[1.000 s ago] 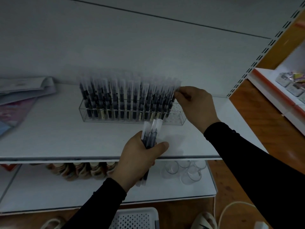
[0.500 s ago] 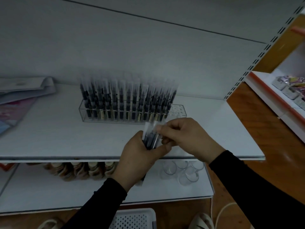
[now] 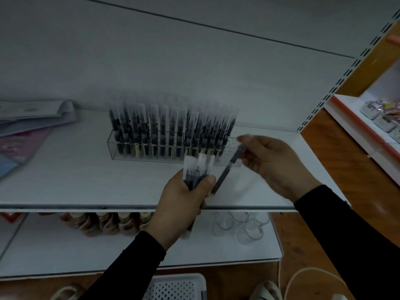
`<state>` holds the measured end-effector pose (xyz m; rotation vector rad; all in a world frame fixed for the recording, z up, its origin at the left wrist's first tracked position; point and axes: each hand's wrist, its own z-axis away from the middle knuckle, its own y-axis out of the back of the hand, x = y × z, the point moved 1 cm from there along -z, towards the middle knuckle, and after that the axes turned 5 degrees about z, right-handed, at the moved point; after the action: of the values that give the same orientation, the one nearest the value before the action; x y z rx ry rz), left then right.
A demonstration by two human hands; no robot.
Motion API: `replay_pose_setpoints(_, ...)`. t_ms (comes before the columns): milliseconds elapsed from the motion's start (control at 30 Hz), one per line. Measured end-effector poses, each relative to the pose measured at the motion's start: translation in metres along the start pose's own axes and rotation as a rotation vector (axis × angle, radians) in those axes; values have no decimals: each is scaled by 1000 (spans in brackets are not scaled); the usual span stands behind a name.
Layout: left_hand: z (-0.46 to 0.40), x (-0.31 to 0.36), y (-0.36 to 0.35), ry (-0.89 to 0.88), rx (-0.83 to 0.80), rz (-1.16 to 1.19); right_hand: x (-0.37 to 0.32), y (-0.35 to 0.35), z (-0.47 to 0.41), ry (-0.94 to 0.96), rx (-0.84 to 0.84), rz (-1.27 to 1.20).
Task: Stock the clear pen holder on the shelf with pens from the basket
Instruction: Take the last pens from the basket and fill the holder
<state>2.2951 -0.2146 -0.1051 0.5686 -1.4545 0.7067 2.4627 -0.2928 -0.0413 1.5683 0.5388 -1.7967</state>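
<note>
One pen (image 3: 227, 169) pinched by right hand (image 3: 275, 167); left hand (image 3: 181, 204) grips bundle (image 3: 195, 172).

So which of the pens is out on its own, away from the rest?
The single pen, pinched by the right hand and slanting over the shelf. The others stand in the clear holder or sit bunched in the left hand.

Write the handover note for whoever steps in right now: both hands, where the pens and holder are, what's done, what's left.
Left hand: grips a bundle of pens upright, in front of the shelf edge.
Right hand: pinches a single pen by its top end, tilted, in the air between the bundle and the holder.
Clear pen holder: on the shelf, packed with pens from its left end; only the right end shows open holes.
Basket: on the floor below; contents hidden.
Left: seat this pen at the right end, then the bundle.
</note>
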Motion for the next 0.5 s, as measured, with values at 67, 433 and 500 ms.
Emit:
replay_pose_setpoints(67, 0, 0, 1, -2, 16, -14, -9, 8, -5, 76, 92, -42)
replay_pose_setpoints(433, -2, -4, -1, -14, 24, -47, -32, 16, -26, 470, 349, 150)
replay_pose_setpoints(500, -2, -4, -1, -10, 23, -49, -32, 15, -29, 503, 369, 234)
